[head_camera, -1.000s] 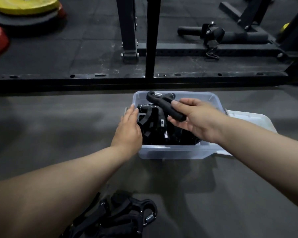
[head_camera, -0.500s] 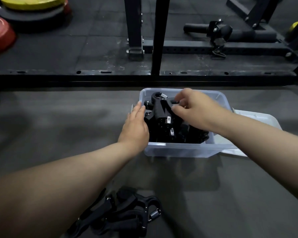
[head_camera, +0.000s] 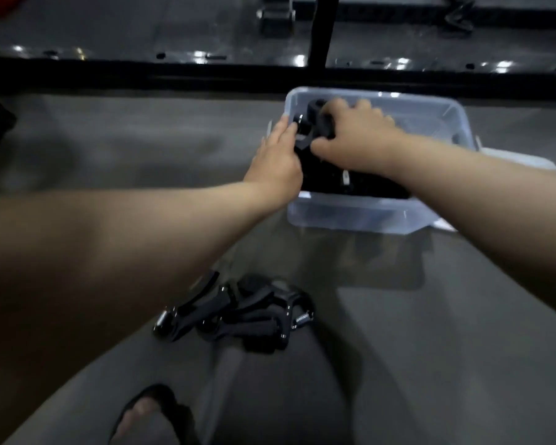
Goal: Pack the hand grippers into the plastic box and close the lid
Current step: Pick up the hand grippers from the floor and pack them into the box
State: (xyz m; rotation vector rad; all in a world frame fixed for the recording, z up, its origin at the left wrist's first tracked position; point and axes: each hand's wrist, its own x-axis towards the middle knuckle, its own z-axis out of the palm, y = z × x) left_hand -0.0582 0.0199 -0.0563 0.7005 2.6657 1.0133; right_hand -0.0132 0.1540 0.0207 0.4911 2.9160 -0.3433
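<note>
A clear plastic box [head_camera: 360, 216] sits on the grey floor, filled with several black hand grippers [head_camera: 366, 184]. My right hand [head_camera: 350, 136] reaches into the box's left side and is closed on one black hand gripper [head_camera: 315, 123], low among the others. My left hand [head_camera: 276, 159] rests at the box's left rim, fingers flat and touching that same gripper. The white lid [head_camera: 520, 160] lies behind the box on the right, partly hidden. A loose pile of black hand grippers [head_camera: 238, 316] lies on the floor nearer to me. The frame is blurred.
A black rack frame rail [head_camera: 270, 72] runs across the floor just beyond the box, with an upright post [head_camera: 321, 30]. My foot in a black sandal [head_camera: 148, 415] shows at the bottom edge.
My right hand has pushed the gripper lower into the box's left side. My left hand has slid forward onto it. The camera has tilted down and closer.
</note>
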